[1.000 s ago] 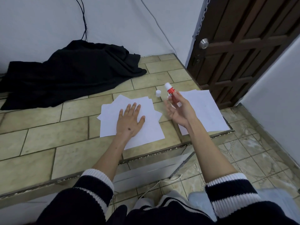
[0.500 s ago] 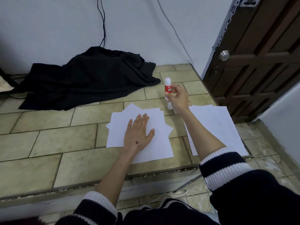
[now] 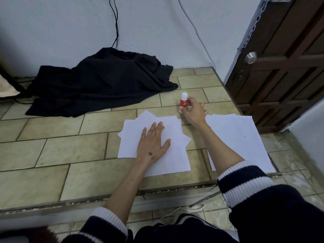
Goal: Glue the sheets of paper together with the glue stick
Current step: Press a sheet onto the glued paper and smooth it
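Note:
A fanned pile of white sheets (image 3: 175,160) lies on the tiled platform, and my left hand (image 3: 152,146) presses flat on it with fingers spread. Just beyond the pile's far right corner, my right hand (image 3: 194,113) pinches the glue stick (image 3: 183,102), which has a red body and white ends. The stick stands upright with its lower end on or just above the tiles. I cannot tell whether its cap is on. A second stack of white sheets (image 3: 245,137) lies to the right, partly hidden under my right forearm.
A crumpled black cloth (image 3: 98,81) lies on the tiles at the back left, below a hanging black cable (image 3: 115,23). A dark wooden door (image 3: 289,67) stands at the right. The platform ends in a step edge (image 3: 70,202) near my body.
My right hand has carried the glue stick forward from above the sheets and down to the tiles beyond the pile. The left hand has stayed flat on the paper. The view has shifted.

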